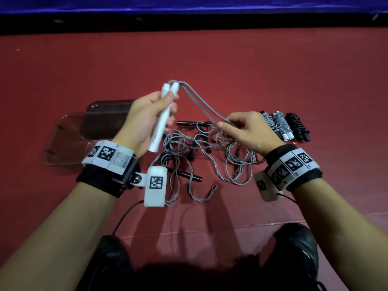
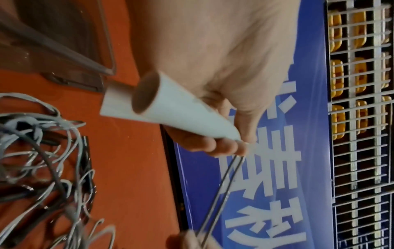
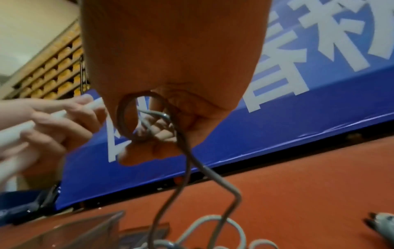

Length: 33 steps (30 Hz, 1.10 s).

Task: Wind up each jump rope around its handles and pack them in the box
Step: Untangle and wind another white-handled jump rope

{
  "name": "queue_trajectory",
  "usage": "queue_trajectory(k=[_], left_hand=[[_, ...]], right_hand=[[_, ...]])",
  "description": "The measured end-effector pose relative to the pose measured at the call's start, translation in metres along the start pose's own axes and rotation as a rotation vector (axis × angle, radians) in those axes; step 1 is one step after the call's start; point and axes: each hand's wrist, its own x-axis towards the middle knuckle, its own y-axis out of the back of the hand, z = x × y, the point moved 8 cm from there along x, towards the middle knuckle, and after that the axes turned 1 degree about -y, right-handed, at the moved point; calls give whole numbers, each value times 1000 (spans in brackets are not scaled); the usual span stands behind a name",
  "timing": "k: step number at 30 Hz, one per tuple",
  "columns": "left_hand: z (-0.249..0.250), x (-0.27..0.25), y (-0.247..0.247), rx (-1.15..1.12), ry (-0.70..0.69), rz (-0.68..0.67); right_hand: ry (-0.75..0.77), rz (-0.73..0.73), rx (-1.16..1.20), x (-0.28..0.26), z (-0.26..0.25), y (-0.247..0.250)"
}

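My left hand (image 1: 147, 116) grips two white handles (image 1: 162, 118) side by side, tilted up over the red table; they also show in the left wrist view as white handles (image 2: 170, 114). From their top ends a doubled grey rope (image 1: 199, 103) runs down to my right hand (image 1: 241, 129), which pinches it between thumb and fingers. In the right wrist view the grey rope (image 3: 187, 160) passes through that hand's curled fingers and hangs to the table. A tangle of loose grey and black ropes (image 1: 201, 152) with black handles lies below both hands.
A clear plastic box (image 1: 84, 139) and its lid (image 1: 111, 105) lie at the left. Three wound ropes (image 1: 283, 126), two grey and one black, lie in a row at the right. A blue banner (image 1: 189, 5) runs along the table's far edge.
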Motion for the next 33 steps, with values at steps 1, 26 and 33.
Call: queue_trajectory(k=[1, 26, 33], left_hand=[[2, 2, 10, -10, -3, 52], [-8, -33, -38, 317, 100, -316], [-8, -47, -54, 136, 147, -391]], right_hand=[[-5, 38, 28, -2, 7, 3], [-61, -139, 947, -23, -49, -29], [-34, 13, 1041, -23, -54, -25]])
